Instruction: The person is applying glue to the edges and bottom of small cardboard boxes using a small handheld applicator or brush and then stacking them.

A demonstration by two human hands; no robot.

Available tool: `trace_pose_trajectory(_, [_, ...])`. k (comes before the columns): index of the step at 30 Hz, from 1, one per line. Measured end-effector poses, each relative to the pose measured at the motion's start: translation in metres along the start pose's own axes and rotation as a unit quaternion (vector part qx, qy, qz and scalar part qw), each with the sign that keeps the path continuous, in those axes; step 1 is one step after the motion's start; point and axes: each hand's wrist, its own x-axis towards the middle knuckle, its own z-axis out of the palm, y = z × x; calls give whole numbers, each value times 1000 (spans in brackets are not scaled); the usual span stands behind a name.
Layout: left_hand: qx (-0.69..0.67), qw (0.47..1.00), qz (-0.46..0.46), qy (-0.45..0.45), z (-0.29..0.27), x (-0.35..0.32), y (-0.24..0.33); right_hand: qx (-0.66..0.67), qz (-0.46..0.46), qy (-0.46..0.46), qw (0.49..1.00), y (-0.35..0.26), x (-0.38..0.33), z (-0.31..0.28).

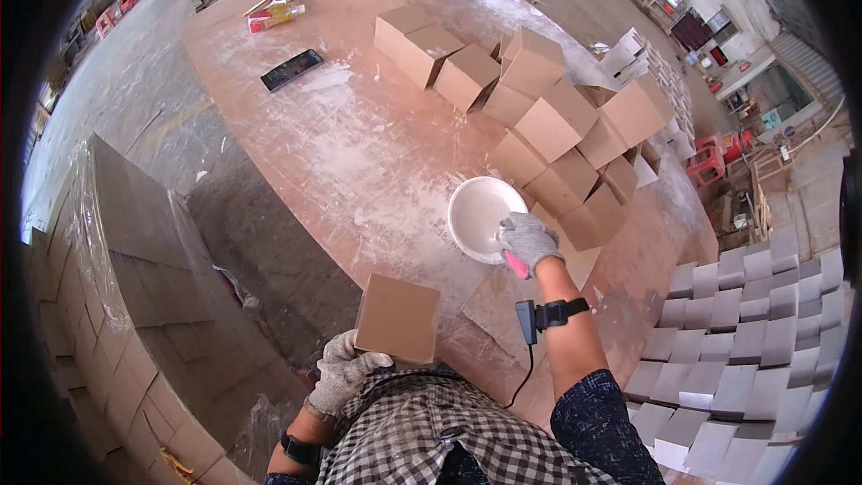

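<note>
Right now my left hand (346, 375) is clenched round the lower left corner of a closed brown cardboard box (398, 316), holding it up against my checked shirt, at the near edge of the table. My right hand (528, 241) is out ahead, gloved fingers closed on a pink-handled tool (516, 263) whose working end I cannot make out; the hand sits at the rim of a shallow white bowl (478, 216) that stands on the table just in front of the stacked boxes.

To do this well, I reckon I should keep the box level and steady with the left hand, so that its faces stay square, and take only a little from the bowl on the tool, wiping the excess on the rim rather than letting it drip across the board. A black device (530, 319) strapped to my right forearm has a cable hanging from it; I should keep that clear of the bowl.

Beyond the bowl, a heap of cardboard boxes (557, 126) leans in loose stacks. The table (359, 144) is a broad reddish board smeared with white residue, and a dark phone (291, 69) lies on its far left part. To my right are rows of pale folded cartons (745, 341); to my left is a wrapped stack of flat brown sheets (126, 278). The floor is grey concrete, with pallets far off.
</note>
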Motion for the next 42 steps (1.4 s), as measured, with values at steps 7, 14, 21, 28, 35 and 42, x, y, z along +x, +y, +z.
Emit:
trace_pose_trajectory(7, [14, 999, 9, -42, 4, 14, -11, 30, 31, 21, 999, 18, -15, -6])
trace_pose_trajectory(14, [41, 997, 14, -68, 16, 26, -2, -25, 96, 34, 994, 8, -48, 4])
trace_pose_trajectory(21, [110, 990, 12, -88, 12, 44, -14, 310, 86, 94, 942, 26, -115, -19])
trace_pose_trajectory(28, [69, 971, -52, -222, 73, 77, -1, 831, 21, 190, 522, 40, -169, 1])
trace_pose_trajectory(35, [245, 903, 22, -353, 135, 129, -33, 772, 37, 273, 573, 66, -229, 15])
trace_pose_trajectory(42, [340, 835, 21, -432, 167, 172, -122, 506, 206, 328, 771, 64, -263, 17])
